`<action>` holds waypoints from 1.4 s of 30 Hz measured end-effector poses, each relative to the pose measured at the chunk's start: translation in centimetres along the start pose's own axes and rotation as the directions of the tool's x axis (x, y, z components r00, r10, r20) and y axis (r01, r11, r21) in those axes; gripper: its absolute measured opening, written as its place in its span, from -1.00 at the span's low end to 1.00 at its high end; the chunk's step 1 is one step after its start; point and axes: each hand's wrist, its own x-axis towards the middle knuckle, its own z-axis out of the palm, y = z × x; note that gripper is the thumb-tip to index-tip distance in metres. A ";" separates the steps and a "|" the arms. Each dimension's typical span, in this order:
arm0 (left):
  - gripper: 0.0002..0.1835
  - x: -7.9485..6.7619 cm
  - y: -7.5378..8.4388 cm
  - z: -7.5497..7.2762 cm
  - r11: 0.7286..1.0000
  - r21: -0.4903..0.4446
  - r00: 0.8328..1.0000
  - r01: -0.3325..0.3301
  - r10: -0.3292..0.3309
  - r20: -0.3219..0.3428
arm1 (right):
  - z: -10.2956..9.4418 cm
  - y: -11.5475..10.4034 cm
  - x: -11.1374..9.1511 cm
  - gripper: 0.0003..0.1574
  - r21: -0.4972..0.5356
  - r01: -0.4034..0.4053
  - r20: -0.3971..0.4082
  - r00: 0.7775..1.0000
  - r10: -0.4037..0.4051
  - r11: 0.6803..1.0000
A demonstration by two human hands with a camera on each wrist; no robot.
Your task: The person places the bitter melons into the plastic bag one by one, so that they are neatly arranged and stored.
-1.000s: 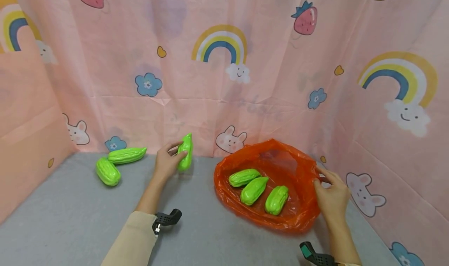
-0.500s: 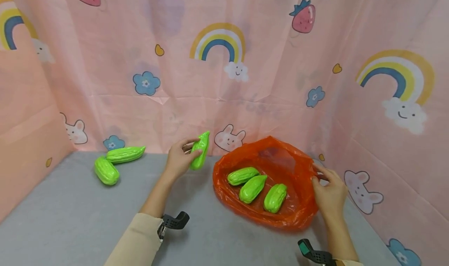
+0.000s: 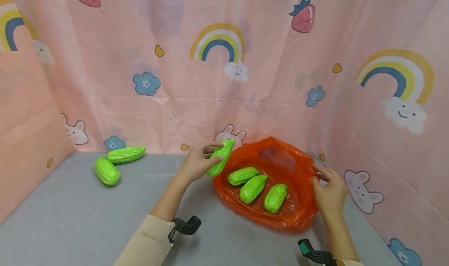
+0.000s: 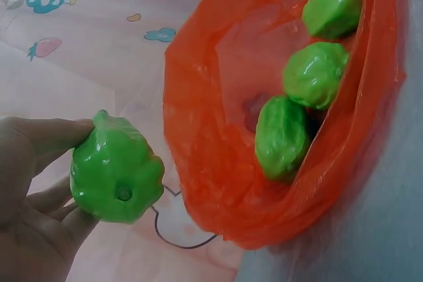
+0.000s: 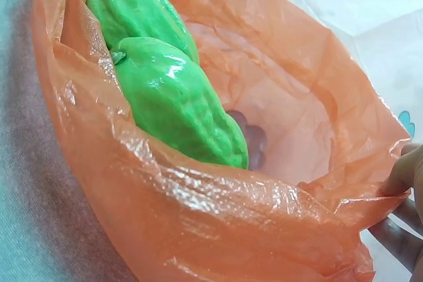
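Plainly, a green gourd (image 3: 223,151) sits between the fingers of the left hand (image 3: 197,162)

The left hand grasps the gourd near the middle of the head view, its thumb across the near side and the other fingers reaching behind. The gourd tilts: its pointed tip stands clear of the fingers toward the upper right, its blunt end below the thumb at the lower left. There it overlaps the left rim of the orange-red bag (image 3: 292,221) — yet the left wrist view shows a gap between the two, with the blunt end turned to the camera.

At the right of the head view, the right hand (image 3: 331,192) pinches the bag's right edge between thumb and fingers. The bag gapes on the grey bench (image 3: 70,219) with three gourds (image 3: 253,189) inside, two of them touching. Two more gourds (image 3: 107,171) lie at the left of the frame — before the pink backdrop (image 3: 175,114).
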 end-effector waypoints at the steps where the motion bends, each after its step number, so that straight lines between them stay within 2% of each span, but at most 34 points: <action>1: -0.62 0.1 0.1 0.3 1.000 0.005 1.000 -0.011 0.011 0.009 | -0.1 0.0 0.0 -0.62 -0.003 -0.002 0.002 1.000 0.002 1.000; 8: -0.64 1.2 0.9 2.5 1.000 0.005 0.994 -0.010 0.009 0.109 | -0.3 0.2 0.0 -0.61 -0.020 0.000 -0.025 1.000 -0.001 1.000; 14: -0.64 2.0 1.3 4.3 1.000 -0.023 0.988 0.010 -0.007 0.156 | -0.3 0.0 0.0 -0.60 -0.024 0.013 -0.029 0.999 -0.014 1.000; 18: -0.63 2.2 1.3 5.3 0.999 -0.047 0.988 0.009 -0.001 0.153 | 0.0 -0.1 0.0 -0.60 -0.026 0.030 -0.019 0.999 -0.030 0.999; 25: -0.68 2.0 -0.2 7.1 0.998 -0.065 0.995 -0.007 0.014 0.103 | 0.3 0.0 -0.4 -0.60 -0.012 0.002 0.011 1.000 -0.002 1.000; 29: -0.73 2.2 -0.4 7.6 0.994 -0.110 0.998 -0.010 0.016 0.054 | 0.1 0.0 -0.3 -0.60 -0.015 -0.001 -0.001 1.000 0.001 1.000; 32: -0.75 2.3 -0.6 7.8 0.995 -0.097 0.998 0.004 0.001 0.056 | 0.0 -0.1 -0.3 -0.61 -0.023 0.003 -0.007 1.000 -0.003 1.000; 38: -0.72 2.1 -0.8 8.1 0.999 -0.046 0.992 0.020 -0.014 0.128 | 0.0 -0.1 -0.2 -0.61 -0.016 -0.004 0.001 1.000 0.004 1.000; 42: -0.69 2.1 -1.0 8.4 0.998 -0.051 0.984 0.036 -0.027 0.178 | 0.1 -0.2 -0.1 -0.62 -0.018 0.004 0.000 1.000 -0.004 1.000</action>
